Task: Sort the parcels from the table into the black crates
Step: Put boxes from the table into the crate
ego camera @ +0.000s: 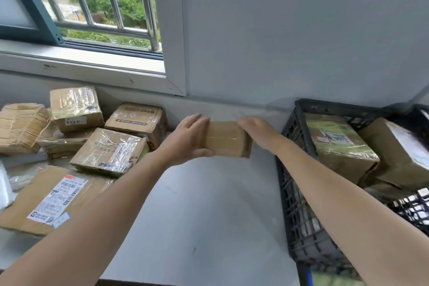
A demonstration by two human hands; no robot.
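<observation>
Head view: left hand (192, 138) and right hand (258, 132) each grip an end of a small cardboard parcel (228, 140) above the white table (209, 204). Black crate (296, 181) with taped boxes (341, 146) at three o'clock; other parcels (109, 150) at nine o'clock.

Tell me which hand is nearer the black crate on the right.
Right. The right hand grips the end of the small parcel that faces the black crate; the left hand grips the opposite end, farther away.
</observation>
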